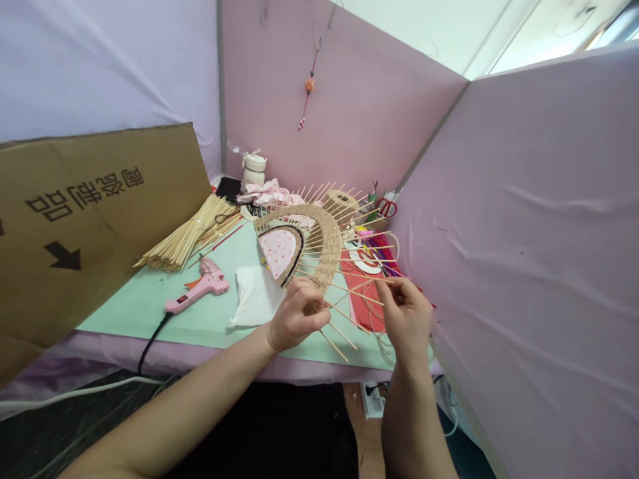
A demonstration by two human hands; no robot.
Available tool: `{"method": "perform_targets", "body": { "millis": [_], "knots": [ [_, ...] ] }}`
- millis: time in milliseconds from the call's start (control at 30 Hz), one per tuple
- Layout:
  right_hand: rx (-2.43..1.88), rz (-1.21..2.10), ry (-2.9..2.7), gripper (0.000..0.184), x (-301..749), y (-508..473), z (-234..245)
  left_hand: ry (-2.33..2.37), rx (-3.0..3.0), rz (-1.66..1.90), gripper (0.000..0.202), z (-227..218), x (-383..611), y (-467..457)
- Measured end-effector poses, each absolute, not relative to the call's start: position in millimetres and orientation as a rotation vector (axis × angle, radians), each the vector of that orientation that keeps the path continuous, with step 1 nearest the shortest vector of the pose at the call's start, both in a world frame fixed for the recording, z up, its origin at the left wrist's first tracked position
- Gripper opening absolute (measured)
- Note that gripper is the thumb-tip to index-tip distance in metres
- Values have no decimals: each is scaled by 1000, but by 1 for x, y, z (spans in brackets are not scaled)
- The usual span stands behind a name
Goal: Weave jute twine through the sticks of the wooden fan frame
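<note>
A half-round woven piece [327, 243] of twine wound through radiating wooden sticks lies tilted over the green mat [150, 293], with a pink dotted fabric core [279, 251]. My left hand [294, 313] is closed on its lower woven edge, fingers pinched around the weave and a stick. My right hand [407, 313] is closed in a pinch on a thin strand of twine [372, 283] near the stick tips, just right of the weave.
A pink hot glue gun [202, 287] with a black cord lies left of a white cloth [257, 296]. A bundle of sticks [192, 233] rests by a cardboard sheet [84, 213]. Twine spool [342, 199], red scissors [387, 207], red paper and fabric sit behind. Pink partitions close the right.
</note>
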State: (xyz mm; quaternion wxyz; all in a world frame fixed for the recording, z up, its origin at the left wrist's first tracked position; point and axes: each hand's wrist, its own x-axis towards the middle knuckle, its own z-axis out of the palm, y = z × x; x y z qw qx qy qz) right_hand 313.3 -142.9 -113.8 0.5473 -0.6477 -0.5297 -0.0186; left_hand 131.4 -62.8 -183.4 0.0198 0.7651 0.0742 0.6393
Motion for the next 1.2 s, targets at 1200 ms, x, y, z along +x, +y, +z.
{"method": "perform_targets", "body": {
  "millis": [1200],
  "knots": [
    [-1120,369,-965,26,240,-63,-173,899,2045,1438,31,-168,107,-65]
  ]
}}
